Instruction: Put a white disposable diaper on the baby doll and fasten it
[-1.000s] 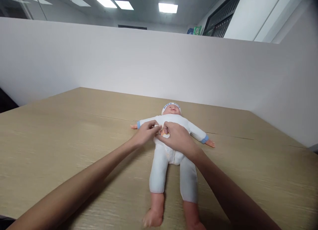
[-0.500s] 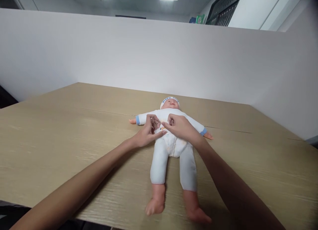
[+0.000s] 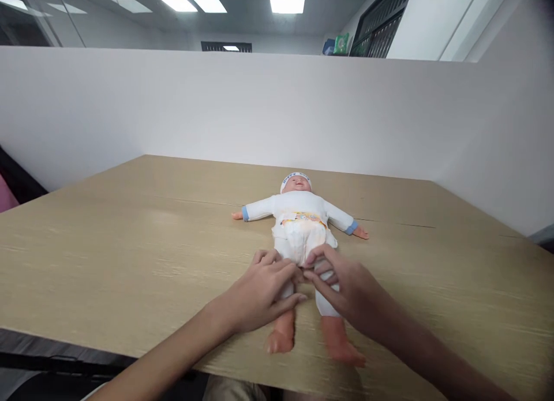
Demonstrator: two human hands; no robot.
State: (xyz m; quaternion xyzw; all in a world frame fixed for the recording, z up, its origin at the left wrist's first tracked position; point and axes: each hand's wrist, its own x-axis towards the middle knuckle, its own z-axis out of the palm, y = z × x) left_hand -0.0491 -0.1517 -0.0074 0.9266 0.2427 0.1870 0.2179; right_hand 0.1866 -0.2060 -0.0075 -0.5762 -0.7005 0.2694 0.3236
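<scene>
A baby doll in a white long-sleeved suit with blue cuffs lies on its back, feet toward me. Around its hips sits a white diaper with a coloured printed waistband. My left hand spans the doll's leg on the left, fingers stretched toward the diaper's lower edge and thumb apart, holding nothing. On the other side, my right hand has its thumb and index finger closed together at the diaper's lower edge, between the legs. Its other fingers curl over the doll's leg on the right. The fingertips of both hands almost meet.
The doll rests on a wood-grain table whose front edge runs below my forearms. A white partition stands behind the table and continues along the right side. Something pink and black is at the far left.
Both hands have moved down from the doll's belly to the lower edge of the diaper, uncovering the printed waistband. The camera view has tilted up slightly.
</scene>
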